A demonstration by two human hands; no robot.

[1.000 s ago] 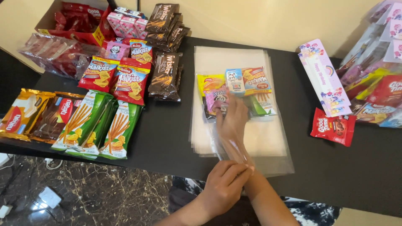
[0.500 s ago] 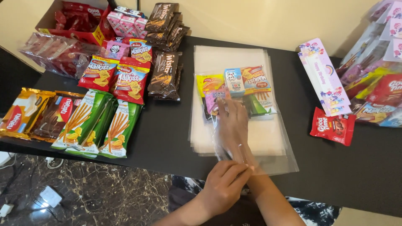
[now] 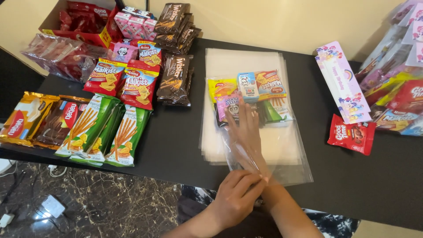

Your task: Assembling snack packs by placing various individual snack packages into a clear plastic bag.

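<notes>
The clear bag (image 3: 255,145) is lying on top of a stack of bags (image 3: 238,61) in the middle of the bench (image 3: 176,141), its mouth facing the person. Snacks (image 3: 249,99) are sitting packed together at its far end: a yellow packet, a pink one, a small blue-and-white carton, an orange cracker packet and a green one. The right hand (image 3: 246,132) is reaching flat inside the bag, fingers stretched and slightly apart, tips touching the snacks and clamped on nothing. The left hand (image 3: 235,196) is pinching the bag's open edge, its grip closed on the film at the right wrist.

By the look of it, the filling step is under way, with the contents being pushed and squared deep in the bag. The next move would call for the mouth being kept open and the snacks staying flat.

Green stick packets (image 3: 103,132) are lying well apart on the left, a red cookie packet (image 3: 351,133) on the right.
</notes>
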